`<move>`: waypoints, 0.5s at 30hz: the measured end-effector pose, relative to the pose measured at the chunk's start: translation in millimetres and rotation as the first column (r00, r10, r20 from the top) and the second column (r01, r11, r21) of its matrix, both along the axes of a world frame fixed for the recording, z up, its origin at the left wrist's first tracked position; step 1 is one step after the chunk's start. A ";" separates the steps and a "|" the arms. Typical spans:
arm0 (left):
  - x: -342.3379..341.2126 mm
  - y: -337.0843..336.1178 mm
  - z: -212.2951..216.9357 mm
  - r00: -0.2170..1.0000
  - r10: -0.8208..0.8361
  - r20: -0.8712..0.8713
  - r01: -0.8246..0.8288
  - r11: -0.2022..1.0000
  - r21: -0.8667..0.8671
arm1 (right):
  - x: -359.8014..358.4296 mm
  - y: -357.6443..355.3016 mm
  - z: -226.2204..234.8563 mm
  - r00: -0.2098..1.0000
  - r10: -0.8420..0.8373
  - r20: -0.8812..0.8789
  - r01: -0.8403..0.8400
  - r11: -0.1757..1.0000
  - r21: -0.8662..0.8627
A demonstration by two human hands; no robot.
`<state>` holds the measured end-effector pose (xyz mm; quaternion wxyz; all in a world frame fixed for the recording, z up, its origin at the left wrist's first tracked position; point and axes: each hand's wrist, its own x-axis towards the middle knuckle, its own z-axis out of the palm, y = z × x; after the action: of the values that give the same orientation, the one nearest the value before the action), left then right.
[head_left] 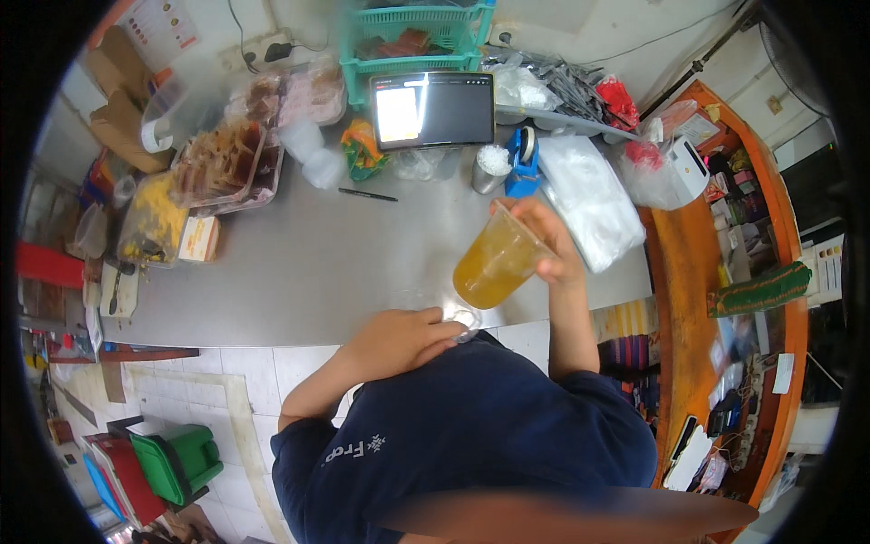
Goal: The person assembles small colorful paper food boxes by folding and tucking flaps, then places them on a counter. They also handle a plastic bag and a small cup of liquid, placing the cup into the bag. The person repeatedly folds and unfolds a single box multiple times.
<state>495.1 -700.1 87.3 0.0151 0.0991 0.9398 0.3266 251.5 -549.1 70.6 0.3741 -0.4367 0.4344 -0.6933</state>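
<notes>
My right hand (548,247) holds a clear plastic cup (494,263) filled with amber drink, tilted above the front edge of the steel counter (317,272). My left hand (399,343) is lower, close to my dark blue shirt, with its fingertips pinched on a small clear plastic lid (466,323) just below the cup's bottom. Cup and lid are apart.
A tablet (433,109) stands at the back under a teal basket (417,36). Near it are a metal cup (490,169), a blue tape dispenser (522,163), stacked clear bags (589,199) and a black pen (367,194). Food trays (217,163) sit left; an orange counter (675,290) runs right.
</notes>
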 end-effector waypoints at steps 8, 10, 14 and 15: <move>-30.9 9.6 18.7 0.950 -0.109 -0.292 0.116 0.993 0.006 | -8.5 2.5 24.1 0.985 -0.017 -0.169 0.020 1.000 0.015; -34.8 12.6 13.9 0.946 -0.079 -0.315 0.073 0.997 -0.032 | -5.5 5.2 33.1 0.948 -0.061 -0.312 0.077 0.996 0.039; -45.6 17.5 -3.7 0.881 -0.031 -0.472 -0.028 0.993 -0.117 | 2.6 7.6 42.6 0.890 -0.074 -0.450 0.119 0.990 0.072; -49.6 17.2 -9.4 0.814 0.014 -0.581 -0.063 0.996 -0.065 | 4.3 7.0 41.9 0.893 -0.057 -0.446 0.112 0.989 0.098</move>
<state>445.5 -682.9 77.9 -0.2742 0.1741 0.9141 0.2426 255.8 -542.1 112.5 0.2610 -0.5397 0.5680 -0.5639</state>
